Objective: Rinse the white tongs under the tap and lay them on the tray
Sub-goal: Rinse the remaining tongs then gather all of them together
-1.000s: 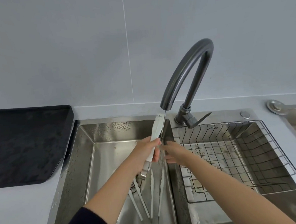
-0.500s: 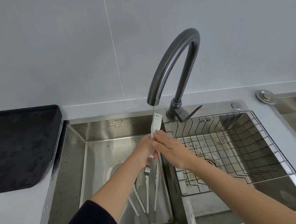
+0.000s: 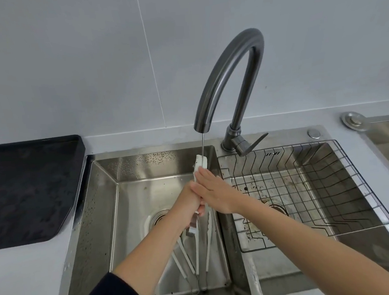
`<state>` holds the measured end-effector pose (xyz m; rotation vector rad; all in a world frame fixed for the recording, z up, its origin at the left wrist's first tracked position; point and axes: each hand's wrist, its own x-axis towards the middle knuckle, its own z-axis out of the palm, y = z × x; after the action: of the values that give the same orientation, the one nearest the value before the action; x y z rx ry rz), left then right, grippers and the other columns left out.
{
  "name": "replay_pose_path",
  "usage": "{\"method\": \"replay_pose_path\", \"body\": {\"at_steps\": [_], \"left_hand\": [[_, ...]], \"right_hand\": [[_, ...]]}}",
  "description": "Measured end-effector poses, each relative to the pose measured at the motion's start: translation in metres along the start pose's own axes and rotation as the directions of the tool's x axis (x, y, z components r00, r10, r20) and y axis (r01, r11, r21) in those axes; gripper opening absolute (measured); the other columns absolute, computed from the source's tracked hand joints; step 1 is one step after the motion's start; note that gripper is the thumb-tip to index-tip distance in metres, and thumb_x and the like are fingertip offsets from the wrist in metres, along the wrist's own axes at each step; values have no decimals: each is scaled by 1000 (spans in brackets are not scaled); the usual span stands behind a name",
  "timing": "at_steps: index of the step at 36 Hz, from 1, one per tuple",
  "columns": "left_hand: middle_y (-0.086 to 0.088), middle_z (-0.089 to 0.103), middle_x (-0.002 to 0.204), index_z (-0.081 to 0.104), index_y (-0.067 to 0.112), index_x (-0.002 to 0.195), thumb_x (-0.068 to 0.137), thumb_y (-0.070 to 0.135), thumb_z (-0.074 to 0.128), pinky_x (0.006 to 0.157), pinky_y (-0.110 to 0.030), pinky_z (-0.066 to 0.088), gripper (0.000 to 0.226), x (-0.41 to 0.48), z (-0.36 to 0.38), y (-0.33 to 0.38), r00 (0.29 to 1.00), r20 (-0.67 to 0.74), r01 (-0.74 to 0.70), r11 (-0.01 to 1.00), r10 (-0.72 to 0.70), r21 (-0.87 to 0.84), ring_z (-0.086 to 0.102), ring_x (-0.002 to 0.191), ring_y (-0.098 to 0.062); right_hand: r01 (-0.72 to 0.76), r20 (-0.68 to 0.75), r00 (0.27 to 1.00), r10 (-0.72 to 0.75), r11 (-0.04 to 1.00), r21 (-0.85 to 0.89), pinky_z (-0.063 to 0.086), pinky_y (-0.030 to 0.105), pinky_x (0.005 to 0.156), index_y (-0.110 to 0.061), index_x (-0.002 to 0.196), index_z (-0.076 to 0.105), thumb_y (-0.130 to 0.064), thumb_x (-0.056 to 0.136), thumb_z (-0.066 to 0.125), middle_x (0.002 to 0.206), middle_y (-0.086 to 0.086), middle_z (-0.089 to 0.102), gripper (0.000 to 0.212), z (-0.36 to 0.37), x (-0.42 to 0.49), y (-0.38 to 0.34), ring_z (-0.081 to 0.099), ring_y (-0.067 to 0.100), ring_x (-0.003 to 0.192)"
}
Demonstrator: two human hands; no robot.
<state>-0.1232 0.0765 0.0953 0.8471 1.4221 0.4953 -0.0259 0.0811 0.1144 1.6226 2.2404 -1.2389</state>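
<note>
Sink (image 3: 130, 165) holds spare tongs (image 3: 188, 260) beneath white tongs (image 3: 200, 162); wire basket (image 3: 303, 143) alongside.

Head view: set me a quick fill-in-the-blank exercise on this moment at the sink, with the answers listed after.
1. The left hand grips the white tongs under a thin stream from the ____.
2. Spare tongs lie in the ____ half of the sink.
3. The wire basket sits in the sink's ____ half.
4. The tray on the counter is ____ in colour.
Answers: tap; left; right; black.
</note>
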Motion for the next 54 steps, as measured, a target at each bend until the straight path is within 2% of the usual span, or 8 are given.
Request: {"method": "replay_pose_path", "body": {"at_steps": [7,22,28,32,36,42,49,54], "left_hand": [[7,33,38,51,12,99,99,14,28,32,-17,24,23,-7,1,-6,1000,15,27,998,-26,-60,25,29,-4],[3,29,49,43,17,94,98,15,40,35,-18,26,5,-22,-8,-21,999,34,-2,1000,2,7,26,33,-6],[2,39,36,56,-1,106,98,19,28,34,-16,29,35,-8,-10,-18,999,-48,6,987,2,161,31,27,-7],[4,34,20,47,7,74,101,16,28,29,-12,28,34,-10,-6,-15,999,-52,14,995,-9,98,32,20,-5],[9,33,30,46,15,97,98,9,30,34,-18,25,17,-15,-9,-19,998,0,-57,998,57,-8,26,28,-5],[11,30,37,42,22,76,98,13,40,33,-17,24,24,-18,-5,-18,993,5,-117,990,117,-74,25,29,-3],[11,30,38,44,20,75,98,13,39,32,-16,24,25,-20,-13,-16,993,3,-115,990,115,-76,25,28,-2],[10,31,32,43,21,78,98,14,39,33,-17,24,22,-22,-18,-20,995,12,-99,993,100,-56,25,29,-4]], "right_hand": [[-55,-40,998,57,997,63,-3,43,118,-8,148,-5,-44,99,15,158,6,-12,64,2,16,3,-11,16,146],[-79,-27,996,85,984,162,-5,42,119,-3,146,-10,-43,99,16,156,10,-17,67,6,28,2,-16,19,144],[4,33,999,-7,993,117,-8,38,118,-3,145,-14,-42,100,16,154,11,-24,66,20,12,-12,-23,20,142],[4,13,1000,-6,994,109,-8,39,118,-6,146,-11,-40,100,14,155,9,-23,63,20,15,-9,-22,18,143],[0,-78,997,12,989,151,-9,41,116,-11,148,-9,-40,100,15,156,2,-19,61,13,30,-3,-20,15,143],[-20,-259,963,76,977,212,3,47,119,-7,149,7,-42,99,21,159,4,5,62,-1,56,5,-1,19,146],[-40,-265,956,128,949,312,37,38,96,-8,127,44,-39,98,29,129,15,48,45,-11,76,5,45,27,115],[-51,-253,953,167,911,408,28,22,54,-12,68,38,-40,99,30,68,-1,41,42,-17,81,6,37,11,60]]}}
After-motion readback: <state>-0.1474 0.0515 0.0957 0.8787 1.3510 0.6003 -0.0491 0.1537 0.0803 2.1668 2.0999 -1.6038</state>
